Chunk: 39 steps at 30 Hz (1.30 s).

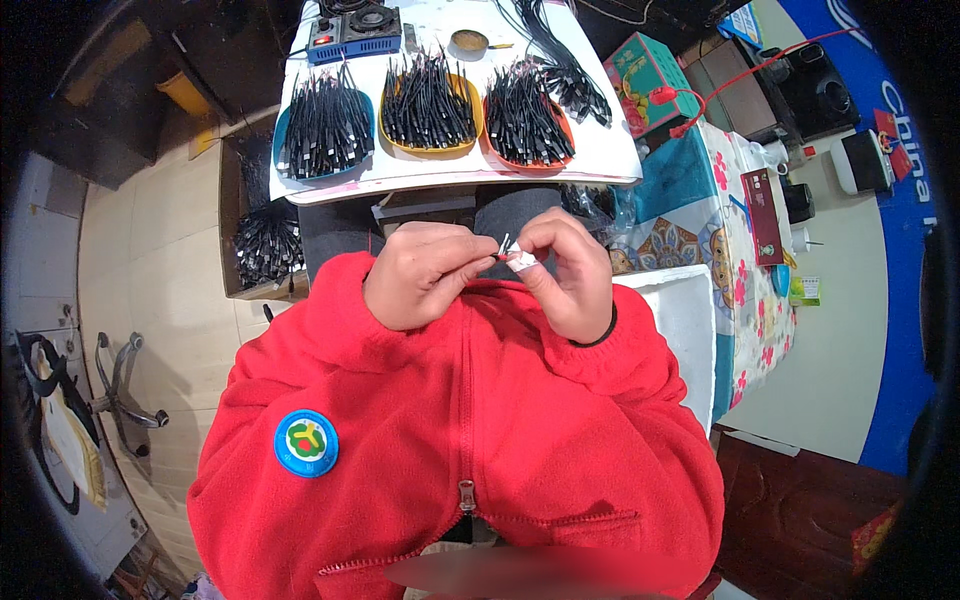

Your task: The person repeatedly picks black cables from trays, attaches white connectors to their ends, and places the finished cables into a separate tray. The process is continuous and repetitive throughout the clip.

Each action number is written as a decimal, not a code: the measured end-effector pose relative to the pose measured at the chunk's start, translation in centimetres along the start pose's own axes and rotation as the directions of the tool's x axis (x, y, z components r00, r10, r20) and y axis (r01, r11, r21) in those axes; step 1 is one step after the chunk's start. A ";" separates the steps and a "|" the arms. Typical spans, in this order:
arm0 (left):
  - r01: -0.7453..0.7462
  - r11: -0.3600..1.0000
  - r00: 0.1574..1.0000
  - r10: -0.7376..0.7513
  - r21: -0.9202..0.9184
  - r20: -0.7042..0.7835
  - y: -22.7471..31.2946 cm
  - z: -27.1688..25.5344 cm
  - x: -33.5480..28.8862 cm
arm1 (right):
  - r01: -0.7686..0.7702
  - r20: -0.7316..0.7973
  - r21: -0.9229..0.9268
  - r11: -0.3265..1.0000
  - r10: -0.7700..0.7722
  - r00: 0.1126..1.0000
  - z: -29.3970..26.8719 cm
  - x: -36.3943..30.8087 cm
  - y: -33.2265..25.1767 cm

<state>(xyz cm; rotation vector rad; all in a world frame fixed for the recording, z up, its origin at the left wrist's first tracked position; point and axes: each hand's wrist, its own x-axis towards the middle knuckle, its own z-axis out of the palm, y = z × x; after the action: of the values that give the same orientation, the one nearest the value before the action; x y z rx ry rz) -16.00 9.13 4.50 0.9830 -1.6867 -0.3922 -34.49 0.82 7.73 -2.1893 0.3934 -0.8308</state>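
Observation:
My left hand (425, 272) and my right hand (568, 278) meet in front of my chest, below the table's near edge. Both are closed in a pinch, fingertips almost touching. Between them is the end of a thin cable (505, 246), with small white and dark strands and a speck of red. My left thumb and forefinger grip it from one side, my right from the other. Something white (520, 261) covers the tip of my right thumb; whether it is tape or a wrapping I cannot tell. The rest of the cable is hidden by my fingers.
On the white table (430, 172) stand a blue bowl (281, 165), a yellow bowl (472, 95) and an orange bowl (568, 160), packed with short black cables. Behind are a blue heating device (355, 42) and a round tin (468, 43). Loose cables (580, 90) lie right; a cable-filled carton (232, 270) stands left.

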 end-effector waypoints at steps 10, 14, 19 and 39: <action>0.384 0.774 0.918 -0.260 -0.504 0.300 0.5 -0.8 0.1 | 0.192 0.158 -0.031 0.981 -0.185 0.970 -1.4 0.7 -0.6; 0.492 0.654 0.870 -0.386 -0.575 0.306 0.7 -0.5 -0.3 | 0.198 0.135 -0.121 0.973 -0.182 0.974 -1.2 0.1 -0.4; 0.476 0.425 0.854 -0.434 -0.770 0.288 0.3 0.0 -0.7 | 0.069 -0.068 -0.108 0.992 -0.077 0.995 -2.2 -0.3 0.7; -0.070 0.984 0.982 0.097 -0.161 0.164 -0.3 -1.0 0.2 | -0.620 0.524 0.744 0.251 0.356 0.774 0.0 -0.6 0.4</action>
<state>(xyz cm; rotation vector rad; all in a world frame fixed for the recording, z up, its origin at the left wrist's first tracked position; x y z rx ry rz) -15.02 8.98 4.79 0.7794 -1.8152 -0.5567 -34.92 0.86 7.14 -0.9719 0.3549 -0.2310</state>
